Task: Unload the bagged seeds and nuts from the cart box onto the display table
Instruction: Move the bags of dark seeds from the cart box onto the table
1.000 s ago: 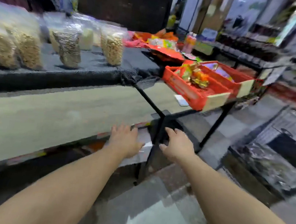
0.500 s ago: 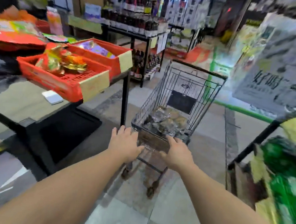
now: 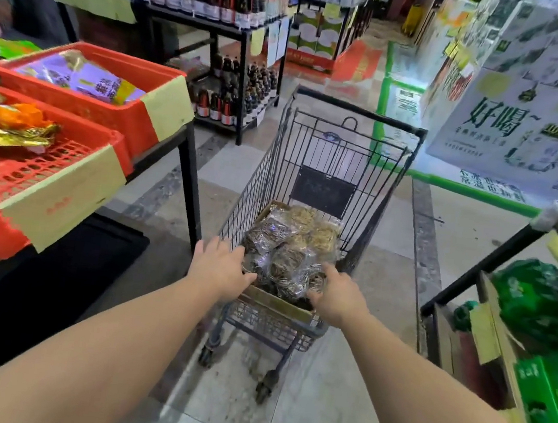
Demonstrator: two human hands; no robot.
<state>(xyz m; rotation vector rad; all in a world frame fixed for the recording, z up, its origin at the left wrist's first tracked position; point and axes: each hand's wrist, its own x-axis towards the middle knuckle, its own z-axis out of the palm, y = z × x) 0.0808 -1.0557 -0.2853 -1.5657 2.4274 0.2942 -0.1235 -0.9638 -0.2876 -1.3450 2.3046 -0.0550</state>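
Both hands at the cardboard box (image 3: 275,303) in the wire shopping cart (image 3: 338,155).
Left hand (image 3: 221,269) and right hand (image 3: 339,295) reach the near bagged seeds and nuts (image 3: 289,247); whether either hand grips is unclear. Red crates (image 3: 122,119) sit left.

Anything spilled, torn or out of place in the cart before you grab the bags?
Nothing stands out. The bags lie heaped inside the cardboard box in the cart, none spilled onto the floor. Both hands, left and right, are at the box's near edge.
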